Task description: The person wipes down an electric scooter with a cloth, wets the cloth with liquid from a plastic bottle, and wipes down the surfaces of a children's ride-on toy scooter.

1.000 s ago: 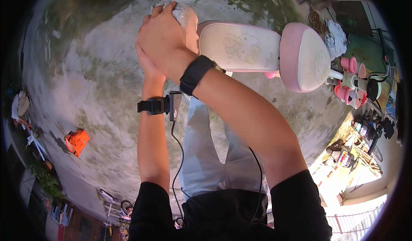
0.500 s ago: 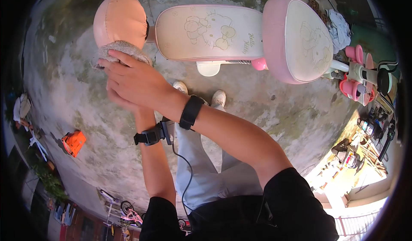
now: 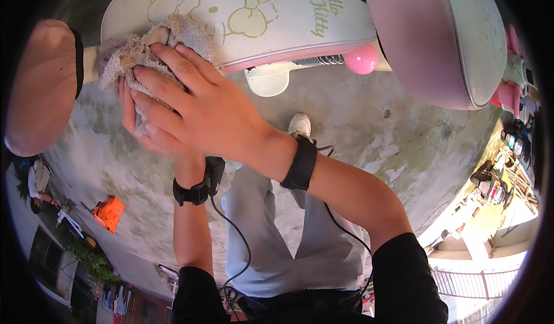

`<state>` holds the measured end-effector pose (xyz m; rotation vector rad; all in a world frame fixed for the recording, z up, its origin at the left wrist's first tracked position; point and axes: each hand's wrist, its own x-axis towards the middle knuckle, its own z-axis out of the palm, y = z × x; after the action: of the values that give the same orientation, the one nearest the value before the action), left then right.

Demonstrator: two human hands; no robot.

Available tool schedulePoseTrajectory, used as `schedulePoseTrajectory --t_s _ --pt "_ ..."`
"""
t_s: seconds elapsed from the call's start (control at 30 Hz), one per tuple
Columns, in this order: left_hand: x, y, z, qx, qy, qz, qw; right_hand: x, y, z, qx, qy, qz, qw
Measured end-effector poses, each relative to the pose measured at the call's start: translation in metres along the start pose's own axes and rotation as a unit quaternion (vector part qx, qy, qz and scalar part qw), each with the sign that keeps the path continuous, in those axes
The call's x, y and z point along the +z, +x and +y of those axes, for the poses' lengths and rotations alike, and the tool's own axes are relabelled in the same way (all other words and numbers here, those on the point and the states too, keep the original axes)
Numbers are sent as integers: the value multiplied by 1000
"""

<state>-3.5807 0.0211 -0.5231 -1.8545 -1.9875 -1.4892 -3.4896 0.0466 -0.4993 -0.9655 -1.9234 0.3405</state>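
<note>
A crumpled grey-beige cloth lies against the left end of the long white seat, which has a cartoon print and the words "Hello Kitty". My right hand is on top of the cloth, its fingers bent over it. Beneath it, my left hand grips the cloth from below and is mostly hidden. To the left is a rounded pink cushion with a dark edge. A second pink-and-white seat stands at the right.
Under the seat are a pink ball, a spring and a white rounded part. An orange object sits on the concrete floor. Cables hang by my legs. Assorted clutter lies at the far right.
Both hands and the cloth have moved from the rounded cushion to the left end of the long seat. The view is closer, and the seats look larger.
</note>
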Motion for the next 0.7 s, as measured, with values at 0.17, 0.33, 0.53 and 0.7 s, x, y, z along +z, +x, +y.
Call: schedulePoseTrajectory --t_s 0.17,0.33,0.53,0.7 --pt "-2 -27 -15 64 6 -43 997 -2 -27 24 -52 -10 53 997" --pt "12 -30 -9 224 11 -77 971 -38 -41 69 -175 -12 78 981" --pt "-13 20 -10 222 -117 -167 953 -89 -29 89 -306 -96 28 947" --pt "-10 34 16 354 -162 -117 914 -137 -35 69 -356 -155 -28 921"
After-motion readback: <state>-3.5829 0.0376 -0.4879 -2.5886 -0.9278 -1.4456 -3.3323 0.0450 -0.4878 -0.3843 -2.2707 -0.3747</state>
